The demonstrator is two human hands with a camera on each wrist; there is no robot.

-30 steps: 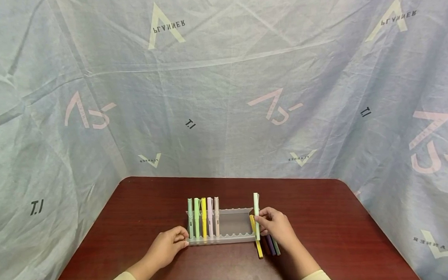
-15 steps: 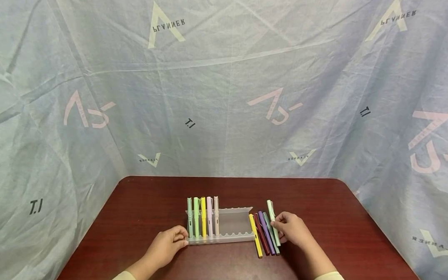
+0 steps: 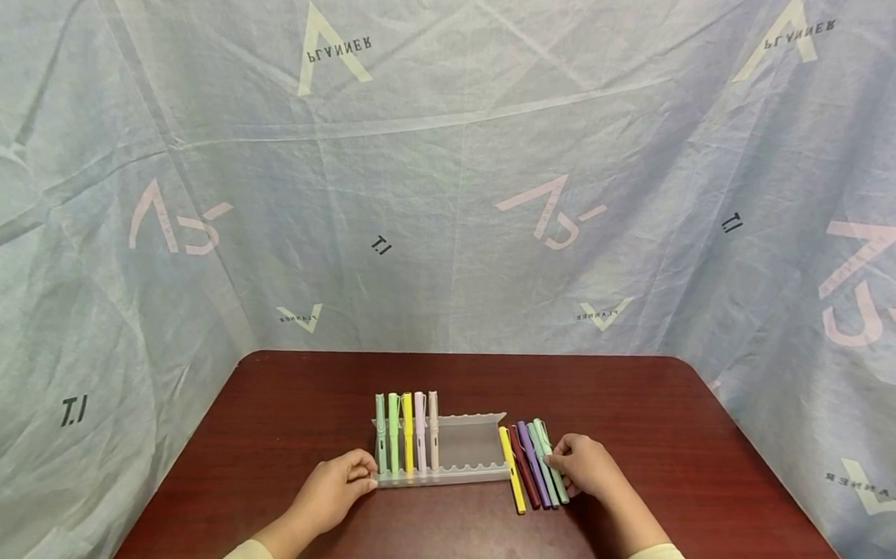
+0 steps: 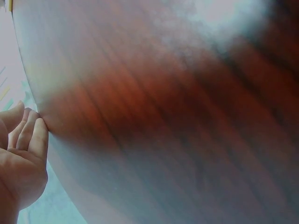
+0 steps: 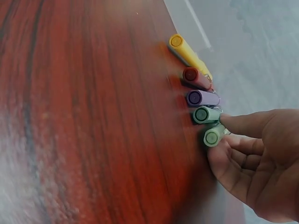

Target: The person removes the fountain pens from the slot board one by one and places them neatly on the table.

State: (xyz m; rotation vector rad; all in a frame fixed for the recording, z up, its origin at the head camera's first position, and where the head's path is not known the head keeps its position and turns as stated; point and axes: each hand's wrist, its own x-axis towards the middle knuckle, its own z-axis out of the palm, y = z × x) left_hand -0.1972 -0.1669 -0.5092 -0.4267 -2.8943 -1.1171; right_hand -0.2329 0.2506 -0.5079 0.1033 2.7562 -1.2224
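At the left end of a clear, notched pen rack (image 3: 472, 476), my left hand (image 3: 333, 490) grips the corner between thumb and curled fingers. Several pens stand in its left notches: teal (image 3: 381, 437), light green (image 3: 394, 436), yellow (image 3: 408, 435), lilac (image 3: 421, 435) and beige (image 3: 435, 434). My right hand (image 3: 587, 465) pinches a pale green pen (image 5: 213, 136), down on the table at the right end of a row of loose pens. Beside it lie a darker green pen (image 5: 205, 114), a purple one (image 5: 201, 97), a dark red one (image 5: 197, 78) and a yellow one (image 5: 186, 51).
The dark red wooden table (image 3: 310, 385) carries everything. The yellow loose pen lies right at the rack's right end. Pale printed cloth (image 3: 444, 188) hangs behind the table and along both sides.
My right hand has carried the pale green pen from the rack's right end rightward and lowered it beside the loose pens. My left hand has stayed at the rack's corner.
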